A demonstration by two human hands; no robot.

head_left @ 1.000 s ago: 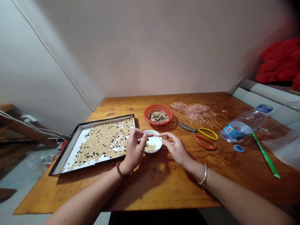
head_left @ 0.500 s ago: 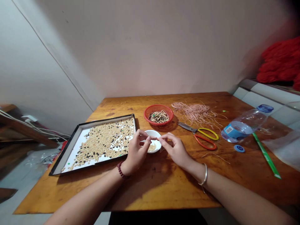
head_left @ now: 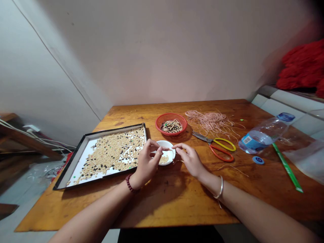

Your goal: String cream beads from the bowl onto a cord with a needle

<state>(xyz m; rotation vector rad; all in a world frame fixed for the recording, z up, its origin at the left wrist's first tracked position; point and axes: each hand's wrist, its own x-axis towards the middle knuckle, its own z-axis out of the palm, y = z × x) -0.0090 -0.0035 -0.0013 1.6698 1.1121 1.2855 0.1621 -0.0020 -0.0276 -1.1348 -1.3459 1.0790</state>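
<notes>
My left hand (head_left: 149, 161) is closed in a pinch above a small white dish (head_left: 165, 162) that holds pale beads. A thin string (head_left: 172, 152) runs between its fingertips and my right hand (head_left: 189, 160). The right thumb and forefinger come together on the string, the forefinger stretched out straighter. Below the right fingers a short row of pale beads (head_left: 179, 161) hangs or lies by the dish's edge; I cannot tell which. To the left, a black-rimmed tray (head_left: 80, 143) is spread with pale and dark beads.
Behind the dish stands a red basket (head_left: 158, 130) of beaded strings. Right of it lie a tangle of pink string (head_left: 209, 120) and scissors (head_left: 214, 143). Farther right are a tilted plastic bottle (head_left: 265, 133), a blue cap (head_left: 258, 160) and a green strip (head_left: 287, 168).
My right hand has moved slightly right, away from the left fingertips, and its forefinger has straightened. The string and a row of beads below it now show. My left hand has barely moved.
</notes>
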